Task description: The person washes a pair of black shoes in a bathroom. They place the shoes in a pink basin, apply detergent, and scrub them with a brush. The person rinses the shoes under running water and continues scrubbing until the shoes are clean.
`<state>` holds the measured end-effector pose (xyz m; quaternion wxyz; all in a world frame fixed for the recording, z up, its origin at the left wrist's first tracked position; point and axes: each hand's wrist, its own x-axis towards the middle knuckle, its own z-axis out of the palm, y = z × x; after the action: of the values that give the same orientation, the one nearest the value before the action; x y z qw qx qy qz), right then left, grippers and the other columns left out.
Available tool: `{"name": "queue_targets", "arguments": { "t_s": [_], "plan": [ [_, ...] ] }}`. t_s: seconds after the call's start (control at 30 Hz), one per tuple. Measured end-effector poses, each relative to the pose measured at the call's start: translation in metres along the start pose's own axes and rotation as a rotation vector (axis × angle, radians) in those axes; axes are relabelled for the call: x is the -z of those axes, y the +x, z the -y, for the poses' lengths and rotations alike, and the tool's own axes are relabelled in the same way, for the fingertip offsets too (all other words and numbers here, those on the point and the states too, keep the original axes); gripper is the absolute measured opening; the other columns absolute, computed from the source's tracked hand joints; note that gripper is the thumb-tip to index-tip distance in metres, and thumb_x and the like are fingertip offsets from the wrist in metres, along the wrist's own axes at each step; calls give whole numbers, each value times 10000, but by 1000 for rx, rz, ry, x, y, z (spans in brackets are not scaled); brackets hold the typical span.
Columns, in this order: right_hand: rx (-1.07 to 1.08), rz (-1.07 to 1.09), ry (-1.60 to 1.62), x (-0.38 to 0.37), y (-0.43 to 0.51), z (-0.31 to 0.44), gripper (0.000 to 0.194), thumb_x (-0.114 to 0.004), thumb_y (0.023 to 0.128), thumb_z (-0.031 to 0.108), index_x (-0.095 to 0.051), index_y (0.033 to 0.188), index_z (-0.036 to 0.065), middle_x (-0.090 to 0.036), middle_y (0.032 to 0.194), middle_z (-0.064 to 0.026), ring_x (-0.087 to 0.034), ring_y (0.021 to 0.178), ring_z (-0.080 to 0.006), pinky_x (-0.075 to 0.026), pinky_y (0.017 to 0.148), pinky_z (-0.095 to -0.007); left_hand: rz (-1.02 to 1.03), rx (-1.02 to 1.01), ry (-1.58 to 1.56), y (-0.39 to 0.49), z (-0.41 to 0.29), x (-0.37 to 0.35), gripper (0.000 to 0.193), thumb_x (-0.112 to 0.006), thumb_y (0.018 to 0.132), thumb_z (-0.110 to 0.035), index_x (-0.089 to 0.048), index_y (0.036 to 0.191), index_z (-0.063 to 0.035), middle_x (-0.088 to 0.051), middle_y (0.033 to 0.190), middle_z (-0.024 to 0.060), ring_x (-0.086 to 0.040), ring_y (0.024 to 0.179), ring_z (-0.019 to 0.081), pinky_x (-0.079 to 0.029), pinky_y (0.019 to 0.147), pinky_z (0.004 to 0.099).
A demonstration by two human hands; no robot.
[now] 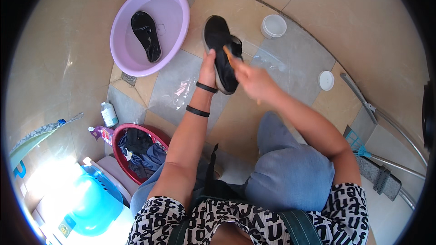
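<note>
A black shoe with a pale sole (217, 32) is held up off the floor by my left hand (208, 69), whose fingers grip it from the left side. My right hand (253, 78), blurred, grips an orange-brown handled tool (227, 54) against the shoe's upper; its working end cannot be told. Up and to the left, a black insole (147, 37) lies in a lilac plastic basin (117, 49) that seems to hold some water. A white round tub (273, 26) stands to the right of the shoe, and a white round lid (326, 80) lies farther right.
A red basin (119, 158) of dark clothes stands by my left arm, with a bottle (109, 114) and a purple packet (102, 134) beside it. A floor drain (129, 79) is below the lilac basin. Poles and a blue plastic scrubber (356, 143) are at right. Wet tiles shine.
</note>
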<state>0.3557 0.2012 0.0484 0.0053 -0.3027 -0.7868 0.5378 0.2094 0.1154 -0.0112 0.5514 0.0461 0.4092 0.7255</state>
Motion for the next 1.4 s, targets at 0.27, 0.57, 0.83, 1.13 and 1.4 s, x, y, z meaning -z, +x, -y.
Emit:
{"name": "queue_targets", "arguments": {
  "t_s": [0.27, 0.57, 0.83, 1.13, 1.4],
  "plan": [
    [66, -155, -43, 0, 4, -12, 366, -437, 909, 239, -542, 1229, 95, -628, 971, -228, -637, 846, -371, -514, 692, -420, 40, 41, -47, 2, 2, -3, 380, -458, 945, -232, -402, 1264, -32, -556, 1130, 108, -553, 1053, 204, -493, 871, 352],
    [-388, 24, 0, 29, 30, -4, 341, -411, 929, 274, -572, 1174, 101, -647, 913, -201, -650, 838, -302, -535, 557, -373, 1, -228, 509, -3, 14, -17, 466, -451, 945, -194, -303, 1363, -50, -512, 1220, 137, -544, 1065, 227, -475, 887, 336],
    [-153, -44, -224, 45, 34, -13, 375, -462, 943, 200, -481, 1312, 139, -619, 1084, -213, -610, 1016, -323, -470, 865, -321, 23, -44, 74, -5, 3, -42, 438, -459, 946, -246, -334, 1329, -74, -508, 1193, 115, -534, 1064, 211, -447, 930, 343],
    [-370, 0, -107, 34, 25, -15, 358, -461, 915, 253, -550, 1235, 120, -600, 1086, -228, -605, 938, -398, -485, 843, -389, 44, -87, 222, -3, 8, -37, 514, -416, 944, -136, -216, 1409, -42, -456, 1288, 124, -493, 1144, 227, -412, 969, 342],
    [-361, 100, 122, 40, 12, 9, 381, -446, 936, 284, -497, 1292, 158, -643, 1013, -165, -640, 929, -298, -510, 812, -373, 14, -149, 130, -7, 5, -28, 456, -472, 939, -221, -353, 1333, -23, -474, 1283, 95, -500, 1120, 206, -397, 978, 335]
  ]
}}
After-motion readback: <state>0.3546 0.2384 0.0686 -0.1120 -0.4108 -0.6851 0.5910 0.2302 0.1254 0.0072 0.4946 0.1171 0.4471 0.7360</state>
